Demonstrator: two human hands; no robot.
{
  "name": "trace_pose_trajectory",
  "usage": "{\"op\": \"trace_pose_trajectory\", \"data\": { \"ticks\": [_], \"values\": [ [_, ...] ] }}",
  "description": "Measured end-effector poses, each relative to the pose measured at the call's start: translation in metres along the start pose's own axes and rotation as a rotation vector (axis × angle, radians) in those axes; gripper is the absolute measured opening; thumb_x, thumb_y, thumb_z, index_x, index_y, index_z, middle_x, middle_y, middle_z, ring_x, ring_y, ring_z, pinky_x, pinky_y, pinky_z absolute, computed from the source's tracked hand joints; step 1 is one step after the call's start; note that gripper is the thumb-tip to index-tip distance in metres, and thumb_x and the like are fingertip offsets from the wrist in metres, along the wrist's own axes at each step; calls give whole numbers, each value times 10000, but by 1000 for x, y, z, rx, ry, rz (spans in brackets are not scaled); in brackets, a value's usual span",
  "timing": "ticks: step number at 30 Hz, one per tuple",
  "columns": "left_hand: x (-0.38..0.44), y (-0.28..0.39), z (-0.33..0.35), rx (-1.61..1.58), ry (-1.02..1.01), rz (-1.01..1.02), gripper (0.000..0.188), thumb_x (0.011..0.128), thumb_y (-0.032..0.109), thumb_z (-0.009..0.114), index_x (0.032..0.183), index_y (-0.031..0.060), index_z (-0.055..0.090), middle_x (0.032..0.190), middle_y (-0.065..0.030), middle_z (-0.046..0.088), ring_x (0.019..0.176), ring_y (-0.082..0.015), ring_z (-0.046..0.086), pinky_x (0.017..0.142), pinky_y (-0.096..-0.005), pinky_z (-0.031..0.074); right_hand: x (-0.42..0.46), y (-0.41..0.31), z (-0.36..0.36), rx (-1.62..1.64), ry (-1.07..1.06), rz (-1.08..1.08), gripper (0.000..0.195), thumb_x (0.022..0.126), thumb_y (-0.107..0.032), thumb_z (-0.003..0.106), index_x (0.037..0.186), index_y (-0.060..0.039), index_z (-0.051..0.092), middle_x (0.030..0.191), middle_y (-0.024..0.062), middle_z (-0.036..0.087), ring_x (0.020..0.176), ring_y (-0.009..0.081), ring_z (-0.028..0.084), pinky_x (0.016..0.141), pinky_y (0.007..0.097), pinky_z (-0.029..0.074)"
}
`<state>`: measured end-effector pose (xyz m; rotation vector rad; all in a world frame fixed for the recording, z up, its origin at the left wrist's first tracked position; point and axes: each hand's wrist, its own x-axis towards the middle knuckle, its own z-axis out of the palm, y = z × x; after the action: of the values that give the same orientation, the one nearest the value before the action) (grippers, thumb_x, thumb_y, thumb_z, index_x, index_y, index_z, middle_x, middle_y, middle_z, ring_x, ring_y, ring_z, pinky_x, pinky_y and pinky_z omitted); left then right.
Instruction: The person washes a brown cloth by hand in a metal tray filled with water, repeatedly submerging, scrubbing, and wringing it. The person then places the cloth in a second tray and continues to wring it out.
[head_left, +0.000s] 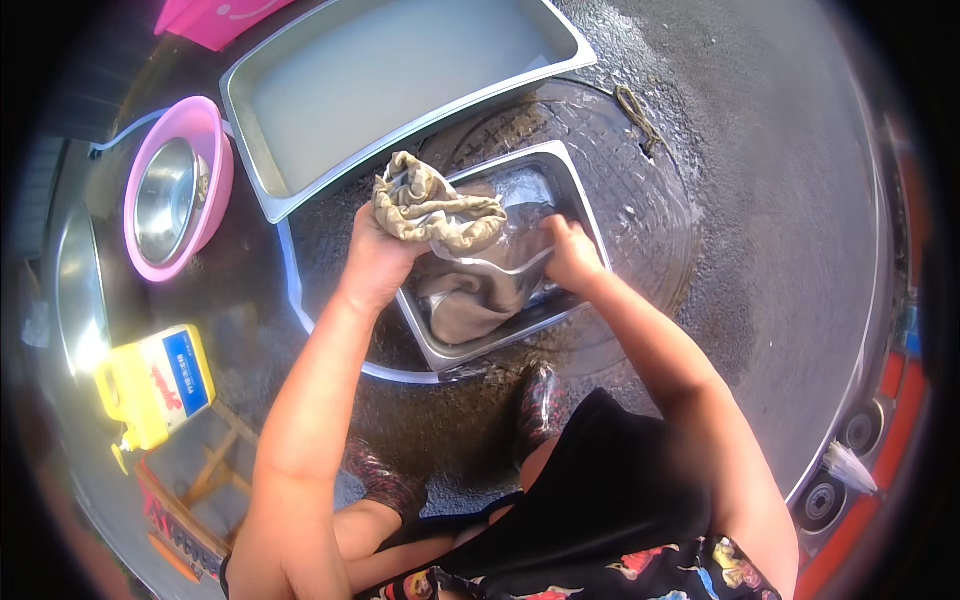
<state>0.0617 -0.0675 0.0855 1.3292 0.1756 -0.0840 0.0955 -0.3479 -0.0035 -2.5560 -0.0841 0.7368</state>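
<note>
My left hand (382, 247) grips the bunched, ruffled end of a khaki cloth (439, 206), raised above the near-left side of a small steel pan (589, 214). The rest of the cloth hangs down into water in this pan and lies folded there. My right hand (574, 255) is at the pan's right side, fingers curled around a pale edge of the same cloth, which stretches between both hands. Those right fingertips are partly hidden by the cloth and the pan's shadow.
Beyond stands a large steel pan (397, 82) of cloudy water. On the left are a pink basin (217, 217) holding a steel bowl (165, 199), and a yellow pump bottle (157, 382). A pale hose (405, 376) curves across the wet floor. A rope loop (636, 112) lies by a round cover (637, 195).
</note>
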Motion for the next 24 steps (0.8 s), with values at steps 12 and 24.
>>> {"op": "trace_pose_trajectory", "data": {
  "ticks": [12, 24],
  "values": [
    [-11, 14, 20, 156, -405, -55, 740, 680, 46, 818, 1358, 31, 521, 1288, -67, 601, 1154, -140, 560, 1034, -296, 425, -58, -129, -85, 671, -153, -208, 615, 624, 29, 703, 1214, -3, 530, 1029, 133, 630, 918, 186, 617, 788, 307, 503],
    [-10, -8, -16, 133, -384, -197, 473, 698, -4, 811, 1144, 15, 656, 1044, 15, 691, 948, -62, 601, 898, -256, 500, -57, -69, -50, -93, 316, -493, 1112, 517, -436, 933, 1411, -36, 405, 1420, 214, 425, 1324, 376, 385, 1077, 466, 373]
  ]
}}
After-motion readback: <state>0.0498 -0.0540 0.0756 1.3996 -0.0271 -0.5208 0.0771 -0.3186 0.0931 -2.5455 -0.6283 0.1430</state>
